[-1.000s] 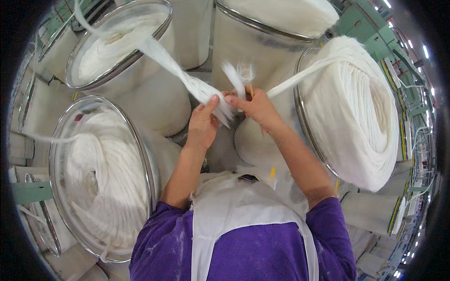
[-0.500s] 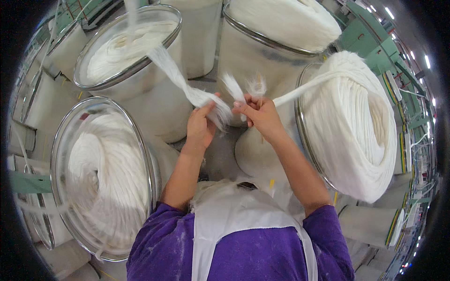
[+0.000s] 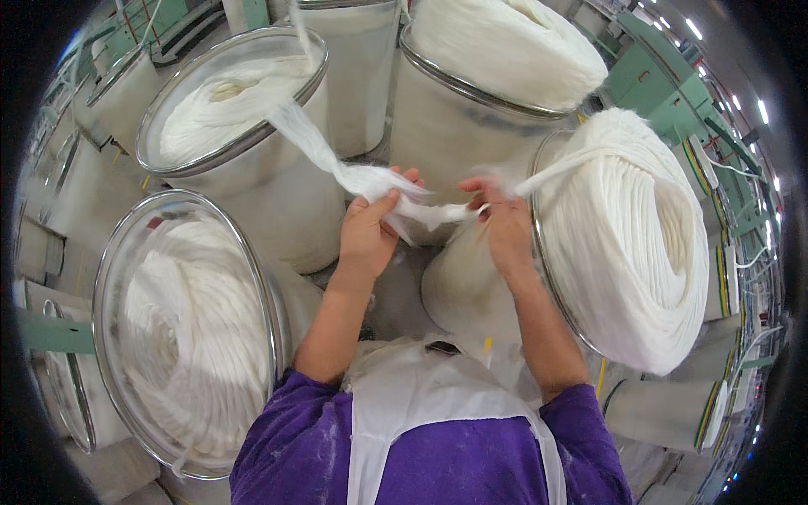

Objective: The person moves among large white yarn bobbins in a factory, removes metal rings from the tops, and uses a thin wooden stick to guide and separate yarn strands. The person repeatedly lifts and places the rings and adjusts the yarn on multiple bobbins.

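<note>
The soft white fibre sliver (image 3: 370,181), held between the tall metal-rimmed cans, now lies overlapped with the second sliver end (image 3: 547,172) where tufts stood up a second ago, left hand (image 3: 366,231) and right hand (image 3: 505,223) pinching the overlap, suggesting the join is closing.

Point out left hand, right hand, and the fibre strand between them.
left hand (image 3: 368,229), head view, on the back of the hand.
right hand (image 3: 505,225), head view, on the back of the hand.
fibre strand (image 3: 429,215), head view, on the stretch spanning both hands.
</note>
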Demonstrator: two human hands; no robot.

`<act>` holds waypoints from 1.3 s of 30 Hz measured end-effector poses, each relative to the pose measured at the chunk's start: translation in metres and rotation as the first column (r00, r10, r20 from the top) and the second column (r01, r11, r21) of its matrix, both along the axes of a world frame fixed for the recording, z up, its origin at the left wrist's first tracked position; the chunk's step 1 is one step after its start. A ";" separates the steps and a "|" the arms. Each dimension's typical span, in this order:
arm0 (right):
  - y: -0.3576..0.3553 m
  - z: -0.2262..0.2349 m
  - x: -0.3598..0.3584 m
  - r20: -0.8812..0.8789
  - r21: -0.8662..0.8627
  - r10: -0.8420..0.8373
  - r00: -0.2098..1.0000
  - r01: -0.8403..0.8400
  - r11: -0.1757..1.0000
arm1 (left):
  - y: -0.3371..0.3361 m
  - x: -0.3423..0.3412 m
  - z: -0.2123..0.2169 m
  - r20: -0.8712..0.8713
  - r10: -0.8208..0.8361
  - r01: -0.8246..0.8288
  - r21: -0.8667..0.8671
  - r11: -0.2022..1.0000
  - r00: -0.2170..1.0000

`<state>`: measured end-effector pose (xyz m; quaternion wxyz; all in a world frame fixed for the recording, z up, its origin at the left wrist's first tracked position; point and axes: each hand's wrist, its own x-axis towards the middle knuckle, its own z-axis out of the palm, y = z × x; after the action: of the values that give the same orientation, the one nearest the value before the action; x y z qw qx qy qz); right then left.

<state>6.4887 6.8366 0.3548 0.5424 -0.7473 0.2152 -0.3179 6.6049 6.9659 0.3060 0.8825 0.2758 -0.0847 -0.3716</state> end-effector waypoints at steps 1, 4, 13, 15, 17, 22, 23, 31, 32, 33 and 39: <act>-0.003 0.010 -0.005 0.088 -0.053 -0.015 0.996 0.019 0.998 | 0.001 0.001 0.002 -0.028 -0.020 0.019 -0.017 1.000 0.999; 0.000 0.028 -0.021 0.154 -0.033 0.062 0.986 -0.058 0.998 | 0.004 0.004 0.008 -0.105 -0.054 0.047 -0.064 0.997 0.993; 0.015 -0.008 0.002 0.118 -0.709 0.309 0.944 -0.138 0.691 | 0.003 0.008 0.000 -0.088 -0.109 0.093 -0.174 0.980 0.990; 0.018 -0.006 0.001 0.077 -0.764 0.290 0.954 -0.130 0.632 | 0.003 0.009 -0.001 -0.165 -0.200 0.160 -0.227 0.961 0.966; 0.023 -0.002 0.001 0.051 -0.758 0.283 0.958 -0.147 0.636 | -0.002 0.008 0.000 -0.147 -0.152 0.136 -0.115 0.984 0.977; 0.023 0.004 -0.009 0.096 -0.400 0.313 0.945 -0.251 0.881 | -0.005 0.009 0.000 -0.327 -0.106 0.094 -0.051 0.994 0.939; 0.020 0.005 -0.014 0.121 -0.242 0.305 0.945 -0.270 0.932 | -0.005 0.010 -0.001 -0.299 -0.072 0.066 -0.032 0.997 0.952; -0.007 0.014 -0.046 -0.151 -0.292 0.001 0.989 -0.045 0.955 | -0.006 0.011 -0.010 -0.077 0.008 -0.009 -0.014 1.000 0.997; -0.007 0.014 -0.046 -0.096 -0.484 -0.059 0.994 0.006 0.875 | -0.009 0.008 -0.011 -0.081 0.019 -0.022 -0.040 0.999 0.997; -0.005 0.014 -0.045 -0.050 -0.636 -0.078 0.996 0.028 0.771 | -0.011 0.006 -0.011 -0.081 0.022 -0.029 -0.091 0.995 0.996; 0.005 0.027 -0.048 -0.120 -0.608 -0.251 0.961 0.129 0.784 | -0.016 0.001 -0.006 -0.169 -0.002 -0.023 -0.150 0.988 0.986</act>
<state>6.4405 6.8411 0.3817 0.2224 -0.8809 0.2310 -0.3480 6.6058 6.9503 0.2997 0.9067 0.1761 -0.0362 -0.3815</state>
